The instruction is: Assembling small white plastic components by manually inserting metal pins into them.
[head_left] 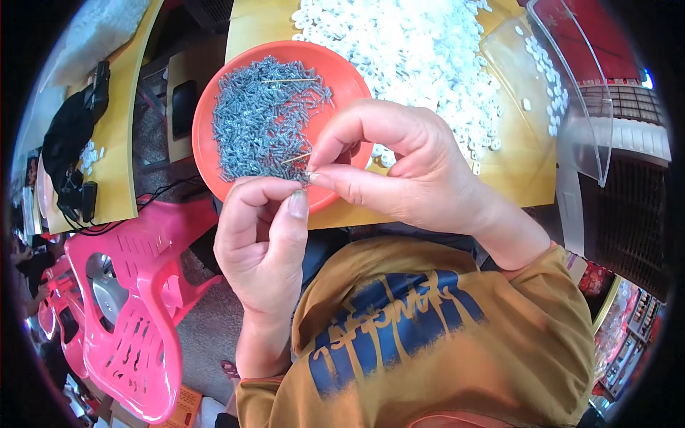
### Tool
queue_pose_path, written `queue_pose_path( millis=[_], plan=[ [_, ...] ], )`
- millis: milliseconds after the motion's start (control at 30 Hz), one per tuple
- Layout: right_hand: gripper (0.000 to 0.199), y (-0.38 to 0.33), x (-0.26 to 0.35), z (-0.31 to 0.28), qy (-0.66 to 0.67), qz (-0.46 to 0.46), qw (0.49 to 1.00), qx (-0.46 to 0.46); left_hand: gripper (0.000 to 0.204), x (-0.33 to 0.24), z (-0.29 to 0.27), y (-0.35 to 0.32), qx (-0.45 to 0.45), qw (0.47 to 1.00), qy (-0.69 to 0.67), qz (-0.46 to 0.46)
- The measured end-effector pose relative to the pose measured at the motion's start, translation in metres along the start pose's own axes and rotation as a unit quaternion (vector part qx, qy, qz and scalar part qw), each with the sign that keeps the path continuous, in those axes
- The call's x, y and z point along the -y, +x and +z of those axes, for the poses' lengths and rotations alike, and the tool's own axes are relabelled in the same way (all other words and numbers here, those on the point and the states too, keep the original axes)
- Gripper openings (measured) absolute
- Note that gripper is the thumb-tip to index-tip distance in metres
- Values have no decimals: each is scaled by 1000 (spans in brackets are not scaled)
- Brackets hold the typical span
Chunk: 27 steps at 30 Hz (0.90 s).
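An orange-red round plate (207, 146) holds a heap of small grey metal pieces (257, 118) that look like springs or screws. Over its near rim, the fingertips of both my hands meet. My left hand (264, 239) is closed in a pinch of thumb and forefinger on a tiny metal piece (306, 178). From the right, my right hand (407, 167) pinches at the same spot; what its fingertips hold is too small to make out. A thin brass-coloured pin (296, 158) shows beside the right fingertips. Another thin brass-coloured pin (289, 80) lies on the heap.
Many small white ring-like pieces (407, 57) are spread over the yellow table (524, 167) behind the plate. A clear plastic tray (571, 93) with some white pieces stands at the right. Left are a pink plastic chair (135, 321), a phone (184, 107) and a second table (118, 171) with black cables.
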State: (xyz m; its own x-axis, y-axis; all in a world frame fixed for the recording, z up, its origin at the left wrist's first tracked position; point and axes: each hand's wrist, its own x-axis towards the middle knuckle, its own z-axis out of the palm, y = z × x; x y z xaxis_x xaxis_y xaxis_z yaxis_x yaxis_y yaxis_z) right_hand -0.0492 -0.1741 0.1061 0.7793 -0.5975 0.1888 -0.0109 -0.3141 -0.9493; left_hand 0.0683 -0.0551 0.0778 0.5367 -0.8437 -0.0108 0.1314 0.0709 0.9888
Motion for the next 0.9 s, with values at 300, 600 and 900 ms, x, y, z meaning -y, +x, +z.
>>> queue_pose_path(
  millis=[300,600,900],
  plan=[
    [8,9,-13,1,-120,-37,992,-23,7,-3,-5,6,-7,991,-122,-49],
    [11,-7,4,2,360,266,894,28,10,-3,6,2,0,986,115,122],
    [11,-25,2,-11,406,279,870,-28,18,-6,23,-7,31,993,-109,-19]
  ],
)
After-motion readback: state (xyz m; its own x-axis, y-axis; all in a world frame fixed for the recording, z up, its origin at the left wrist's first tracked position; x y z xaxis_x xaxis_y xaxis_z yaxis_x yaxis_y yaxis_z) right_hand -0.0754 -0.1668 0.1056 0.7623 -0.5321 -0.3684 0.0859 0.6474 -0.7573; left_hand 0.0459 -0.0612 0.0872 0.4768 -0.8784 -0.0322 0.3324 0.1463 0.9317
